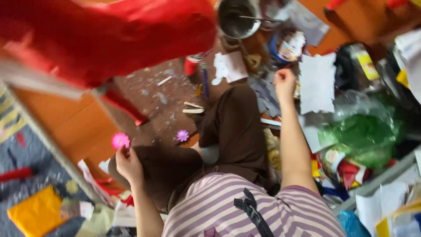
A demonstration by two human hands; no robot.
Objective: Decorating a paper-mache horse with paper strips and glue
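Fingers of the left hand (127, 163) pinch a pink paper flower (120, 140) over the floor's (158, 94) left side, probably light and crushable, best held underneath; the right hand (284, 82) reaches closed among paper scraps (316, 82), contents indiscernible.

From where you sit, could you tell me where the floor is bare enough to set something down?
The brown floor between the red cloth and your knee is barest, with only paper scraps. The orange board beside your left hand is also open. Around your right hand, papers and bags crowd everything.
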